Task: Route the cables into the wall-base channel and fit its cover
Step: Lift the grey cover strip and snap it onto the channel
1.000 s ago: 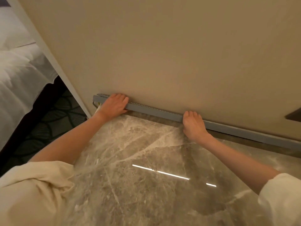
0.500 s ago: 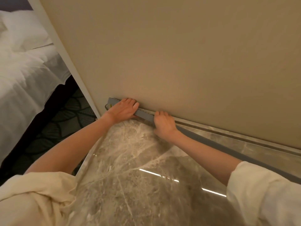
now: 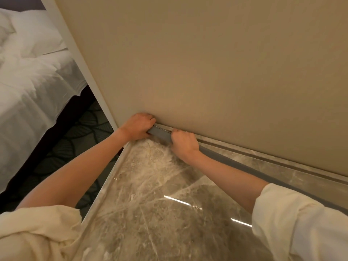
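Hands meet at the wall's base in the head view. The grey channel [image 3: 160,133] lies along the foot of the wall [image 3: 207,63], its long axis running from the left corner down toward the lower right, where it passes behind the right sleeve [image 3: 301,223]. Small holes dot its upper edge. The left hand [image 3: 138,126] curls over the channel's left end, fingers bent round it. The right hand [image 3: 184,144] grips the channel just beside, fingers wrapped over its top. Marble floor [image 3: 160,213] lies beneath; a bed [image 3: 28,81] stands far left.
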Available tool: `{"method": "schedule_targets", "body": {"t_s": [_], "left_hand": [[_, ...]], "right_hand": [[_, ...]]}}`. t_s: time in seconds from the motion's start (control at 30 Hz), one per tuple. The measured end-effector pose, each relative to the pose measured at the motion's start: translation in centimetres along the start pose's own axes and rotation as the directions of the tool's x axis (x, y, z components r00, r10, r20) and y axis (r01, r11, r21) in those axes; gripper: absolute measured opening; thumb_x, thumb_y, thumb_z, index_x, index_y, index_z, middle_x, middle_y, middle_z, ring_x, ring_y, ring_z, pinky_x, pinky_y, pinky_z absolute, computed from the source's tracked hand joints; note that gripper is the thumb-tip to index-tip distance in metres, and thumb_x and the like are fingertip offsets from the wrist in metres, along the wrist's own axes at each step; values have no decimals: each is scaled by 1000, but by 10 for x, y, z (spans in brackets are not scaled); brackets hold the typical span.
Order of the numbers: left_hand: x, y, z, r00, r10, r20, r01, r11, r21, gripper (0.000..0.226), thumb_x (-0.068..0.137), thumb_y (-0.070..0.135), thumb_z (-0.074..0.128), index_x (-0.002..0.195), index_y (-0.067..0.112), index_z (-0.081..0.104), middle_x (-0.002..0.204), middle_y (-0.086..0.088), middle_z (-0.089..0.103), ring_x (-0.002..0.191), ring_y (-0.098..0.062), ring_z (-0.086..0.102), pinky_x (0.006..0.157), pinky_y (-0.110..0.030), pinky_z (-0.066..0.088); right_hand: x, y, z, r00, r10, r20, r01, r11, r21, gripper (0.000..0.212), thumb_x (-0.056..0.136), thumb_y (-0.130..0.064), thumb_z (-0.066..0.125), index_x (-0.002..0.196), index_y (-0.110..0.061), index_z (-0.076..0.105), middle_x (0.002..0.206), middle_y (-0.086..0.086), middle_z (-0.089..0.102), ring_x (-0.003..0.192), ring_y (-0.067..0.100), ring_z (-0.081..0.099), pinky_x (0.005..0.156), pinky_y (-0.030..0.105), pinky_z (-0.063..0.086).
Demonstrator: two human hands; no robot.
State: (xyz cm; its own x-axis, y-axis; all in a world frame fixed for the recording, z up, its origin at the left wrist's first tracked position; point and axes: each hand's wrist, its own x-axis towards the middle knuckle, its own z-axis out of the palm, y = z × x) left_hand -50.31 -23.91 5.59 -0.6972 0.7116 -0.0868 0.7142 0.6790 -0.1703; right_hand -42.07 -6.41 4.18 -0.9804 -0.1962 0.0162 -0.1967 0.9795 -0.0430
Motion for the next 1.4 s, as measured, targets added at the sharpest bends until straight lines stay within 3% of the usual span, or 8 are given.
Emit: {"method": "schedule_targets", "body": {"t_s": [0.2, 0.37, 0.6, 0.8, 0.97, 1.2, 1.3, 1.4], "left_hand": [[2, 7, 11, 996, -79, -31, 77, 996, -41, 21, 77, 12, 62, 93, 1, 55, 97, -18, 64, 91, -34, 59, 81, -43, 47], [4, 5, 15, 996, -69, -50, 68, 997, -31, 23, 72, 12, 63, 90, 1, 55, 93, -19, 65, 87, -34, 60, 78, -41, 48], [8, 6, 17, 991, -133, -28, 131, 990, -57, 28, 66, 21, 67, 84, 2, 58, 86, -16, 68, 79, -33, 62, 66, -36, 46], [7, 4, 21, 992, -126, -17, 125, 991, -43, 29, 69, 29, 66, 82, 4, 58, 80, -14, 68, 69, -32, 62, 56, -31, 35], [5, 5, 21, 988, -154, 29, 155, 987, -32, 31, 69, 33, 64, 81, 5, 60, 77, -15, 69, 68, -32, 62, 58, -33, 43], [1, 14, 12, 987, -152, -57, 147, 986, -83, 22, 63, 10, 70, 76, -1, 57, 75, -22, 66, 67, -37, 61, 62, -39, 47], [-4, 18, 10, 983, -127, -132, 123, 992, -37, 21, 53, -7, 68, 69, -2, 55, 66, -22, 62, 59, -36, 60, 57, -37, 51], [-6, 22, 11, 971, -140, -192, 141, 990, -11, 18, 59, -12, 63, 71, -1, 55, 68, -22, 62, 62, -35, 60, 59, -38, 51]], "right_hand": [[5, -9, 0, 996, 82, 29, -82, 997, 14, 14, 75, -12, 63, 89, -12, 63, 88, 7, 71, 82, 26, 68, 59, 27, 36], [19, -21, 5, 996, 89, 9, -90, 996, 15, 13, 76, -17, 64, 89, -13, 64, 90, 7, 71, 82, 27, 68, 59, 29, 37], [28, -17, 13, 998, 66, 2, -66, 997, -35, 14, 82, -8, 54, 88, -13, 66, 88, 8, 72, 79, 26, 69, 57, 29, 38], [27, -19, 10, 996, 85, 28, -85, 996, 5, 10, 80, -15, 61, 88, -13, 65, 89, 8, 71, 79, 26, 68, 58, 29, 39], [23, -22, 9, 994, 103, 30, -104, 994, 38, 9, 78, -19, 63, 84, -13, 64, 85, 8, 71, 76, 27, 68, 56, 29, 39], [6, -1, 8, 1000, -11, 1, 11, 998, -59, 15, 80, -13, 60, 94, -9, 58, 89, 11, 71, 81, 28, 68, 58, 29, 35], [-16, 26, 12, 999, -29, -23, 27, 993, -116, 28, 84, -31, 61, 98, -7, 53, 87, 10, 70, 77, 28, 68, 55, 30, 36], [-44, 56, 14, 999, 4, -36, -9, 992, -125, 42, 85, -48, 58, 100, -9, 52, 81, 8, 69, 70, 27, 68, 52, 29, 36]]}}
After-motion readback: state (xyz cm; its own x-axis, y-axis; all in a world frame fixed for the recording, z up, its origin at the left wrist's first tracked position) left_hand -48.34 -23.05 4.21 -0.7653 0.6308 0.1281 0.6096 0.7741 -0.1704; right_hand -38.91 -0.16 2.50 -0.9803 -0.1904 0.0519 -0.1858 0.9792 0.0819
